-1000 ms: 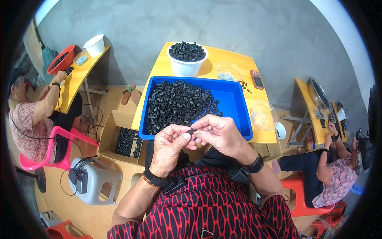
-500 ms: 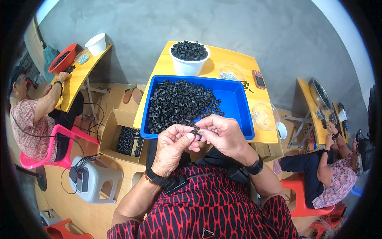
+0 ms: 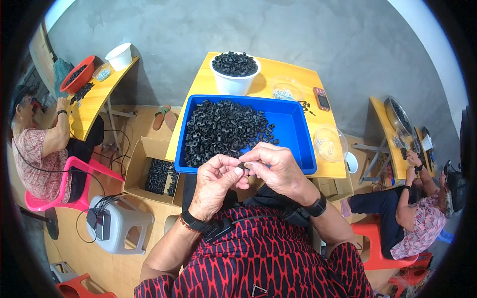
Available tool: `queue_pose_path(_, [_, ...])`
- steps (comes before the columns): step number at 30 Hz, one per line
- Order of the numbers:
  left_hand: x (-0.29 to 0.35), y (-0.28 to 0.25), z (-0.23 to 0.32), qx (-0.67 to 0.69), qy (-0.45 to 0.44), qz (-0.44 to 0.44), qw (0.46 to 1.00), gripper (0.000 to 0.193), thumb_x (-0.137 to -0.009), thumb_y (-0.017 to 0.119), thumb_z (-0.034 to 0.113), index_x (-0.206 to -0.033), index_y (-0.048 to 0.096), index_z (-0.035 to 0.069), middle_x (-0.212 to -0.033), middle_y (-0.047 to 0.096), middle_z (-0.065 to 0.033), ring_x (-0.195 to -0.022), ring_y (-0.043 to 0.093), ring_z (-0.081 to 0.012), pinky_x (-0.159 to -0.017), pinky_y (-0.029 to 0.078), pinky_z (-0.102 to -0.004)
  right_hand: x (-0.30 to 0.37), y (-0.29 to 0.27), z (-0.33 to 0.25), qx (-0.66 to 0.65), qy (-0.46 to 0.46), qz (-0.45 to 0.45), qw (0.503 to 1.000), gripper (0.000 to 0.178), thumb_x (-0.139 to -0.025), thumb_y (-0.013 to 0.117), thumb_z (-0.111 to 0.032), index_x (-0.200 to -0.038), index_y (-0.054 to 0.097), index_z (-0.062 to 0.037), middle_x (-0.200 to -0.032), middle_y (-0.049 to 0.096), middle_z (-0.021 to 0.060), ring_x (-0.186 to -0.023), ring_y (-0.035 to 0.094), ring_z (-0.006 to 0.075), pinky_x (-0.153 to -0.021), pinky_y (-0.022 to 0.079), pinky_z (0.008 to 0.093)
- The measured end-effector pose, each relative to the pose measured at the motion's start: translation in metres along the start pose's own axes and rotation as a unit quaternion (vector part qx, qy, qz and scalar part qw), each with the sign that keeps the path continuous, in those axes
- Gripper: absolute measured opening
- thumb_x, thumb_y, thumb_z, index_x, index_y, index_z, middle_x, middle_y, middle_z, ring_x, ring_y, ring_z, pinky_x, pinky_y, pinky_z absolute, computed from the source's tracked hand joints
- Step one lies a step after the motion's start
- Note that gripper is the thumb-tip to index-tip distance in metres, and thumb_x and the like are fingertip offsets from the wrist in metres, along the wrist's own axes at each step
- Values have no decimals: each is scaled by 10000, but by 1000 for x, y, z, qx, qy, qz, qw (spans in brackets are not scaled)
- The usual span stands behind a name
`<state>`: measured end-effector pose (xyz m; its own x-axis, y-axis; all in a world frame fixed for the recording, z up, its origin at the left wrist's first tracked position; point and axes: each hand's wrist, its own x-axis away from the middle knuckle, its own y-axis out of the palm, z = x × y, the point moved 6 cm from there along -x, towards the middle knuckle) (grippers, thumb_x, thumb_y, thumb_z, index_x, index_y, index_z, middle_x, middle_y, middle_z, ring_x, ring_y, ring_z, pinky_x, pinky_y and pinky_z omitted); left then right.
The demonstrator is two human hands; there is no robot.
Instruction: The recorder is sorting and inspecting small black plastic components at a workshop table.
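Note:
Over the near edge of a blue tray (image 3: 293, 136), my two hands meet fingertip to fingertip. My left hand (image 3: 216, 184) pinches a small black plastic part (image 3: 244, 167) between thumb and index finger. From the other side, my right hand (image 3: 276, 169) closes its thumb and fingers on the same part; the fingers hide most of it. A heap of small black plastic parts (image 3: 223, 129) fills the left and middle of the tray, with some strewn toward its bare blue right side.
On the yellow table (image 3: 198, 82) stand a white bucket (image 3: 233, 84) of black parts, clear dishes of small metal pieces (image 3: 283, 93) and a handheld phone (image 3: 322, 99). A cardboard box (image 3: 141, 164) sits lower left. Co-workers sit at tables left and right.
My hands stay nearly in place, with slight finger movement around the black part. The co-worker at left has drawn a hand back from the black parts on their table.

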<state>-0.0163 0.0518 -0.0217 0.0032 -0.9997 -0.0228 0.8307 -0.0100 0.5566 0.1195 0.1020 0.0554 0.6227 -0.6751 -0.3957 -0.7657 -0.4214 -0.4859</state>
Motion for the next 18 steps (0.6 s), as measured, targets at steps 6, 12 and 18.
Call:
queue_pose_path(6, [0, 0, -1, 6, -5, -7, 1000, 143, -932, 662, 37, -1063, 609, 23, -938, 709, -127, -787, 707, -185, -717, 619, -322, 3, 1, -7, 27, -47, 37, 998, 141, -854, 678, 31, -975, 709, -33, -864, 651, 98, -786, 677, 229, -660, 539, 309])
queue_pose_path(12, [0, -2, -2, -4, 1, -1, 1000, 138, -934, 654, 28, -1064, 608, 17, -935, 706, -121, -794, 706, -183, -721, 621, -327, 3, 3, -4, 22, -63, 51, 996, 141, -853, 674, 31, -974, 704, -35, -864, 651, 98, -776, 675, 230, -659, 538, 310])
queue_pose_path(18, [1, -2, -1, -13, -9, 10, 1000, 140, -929, 657, 22, -1061, 614, 5, -925, 707, -120, -795, 707, -184, -722, 623, -332, 2, 4, 0, 14, -50, 52, 997, 114, -852, 669, 33, -946, 693, -28, -860, 650, 92, -759, 675, 229, -651, 540, 311])
